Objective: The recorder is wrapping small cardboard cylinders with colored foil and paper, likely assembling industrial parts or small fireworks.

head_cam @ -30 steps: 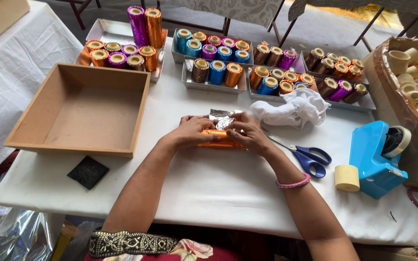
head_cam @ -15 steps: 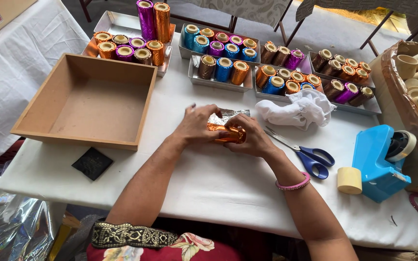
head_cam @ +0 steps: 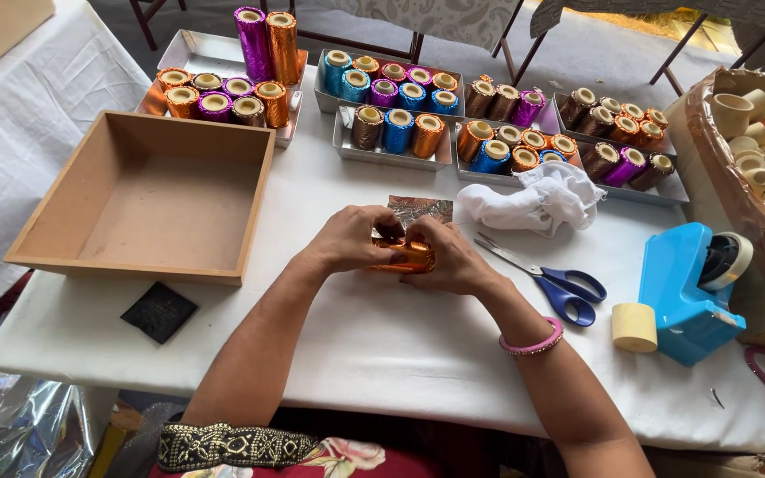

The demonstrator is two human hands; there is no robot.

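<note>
Both hands meet at the centre of the white table [head_cam: 382, 345]. The left hand [head_cam: 347, 239] and the right hand [head_cam: 453, 257] are curled together around a small object wrapped in orange foil [head_cam: 405, 257], fingers pinching it from either side; only part of the foil shows between them. A crumpled silver foil sheet [head_cam: 418, 211] lies flat on the table just beyond the hands, at 12 o'clock. At 9 o'clock from the hands stands a shallow brown tray [head_cam: 46, 257], with a black square pad [head_cam: 159, 312] near its front edge. At 3 o'clock lie blue-handled scissors [head_cam: 560, 288], then a cream roll [head_cam: 634, 327] touching a blue tape dispenser [head_cam: 688, 296]. A white cloth [head_cam: 542, 199] lies at 1 o'clock. Metal trays of foil-wrapped cups [head_cam: 400, 115] line the far edge.
</note>
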